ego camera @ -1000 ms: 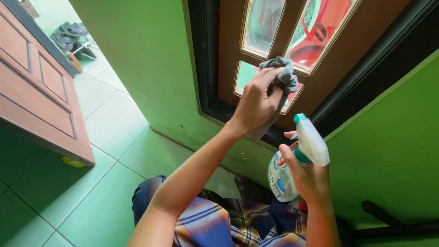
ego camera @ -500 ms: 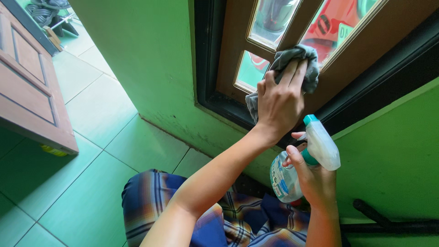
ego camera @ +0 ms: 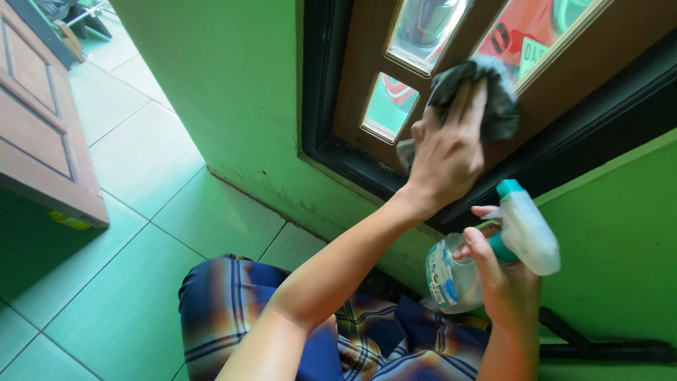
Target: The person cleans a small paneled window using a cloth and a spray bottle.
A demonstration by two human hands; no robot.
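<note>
Head view: the left hand [ego camera: 448, 152] is raised against the brown wooden window frame [ego camera: 360, 85], fingers [ego camera: 471, 106] stretched nearly flat and pressed onto a grey cloth [ego camera: 497, 99]. The cloth is bunched under and above the fingertips, pinned against the frame bar between the glass panes [ego camera: 386, 107]; a loose corner is seen hanging just below the thumb side. Whether the cloth is gripped or only pressed cannot be told for certain; the thumb is partly hidden.

The right hand [ego camera: 504, 279] is held lower, below the left wrist, fingers closed around the neck of a clear spray bottle [ego camera: 451, 275]. The white trigger head with teal collar [ego camera: 529, 226] is seen above the knuckles, nozzle end pointed up toward the black outer frame [ego camera: 564, 162]. The index finger is laid near the trigger; a squeeze cannot be confirmed. The bottle body is tilted, its labelled side turned toward the left forearm.

Beyond the fingers, red shapes are seen through the panes. Left of the left hand a green wall [ego camera: 233, 92] is seen, and below it green floor tiles [ego camera: 141, 233]. A plaid cloth garment [ego camera: 233, 303] is seen under both forearms. A brown door panel [ego camera: 42, 141] is seen far left, well apart from both hands
</note>
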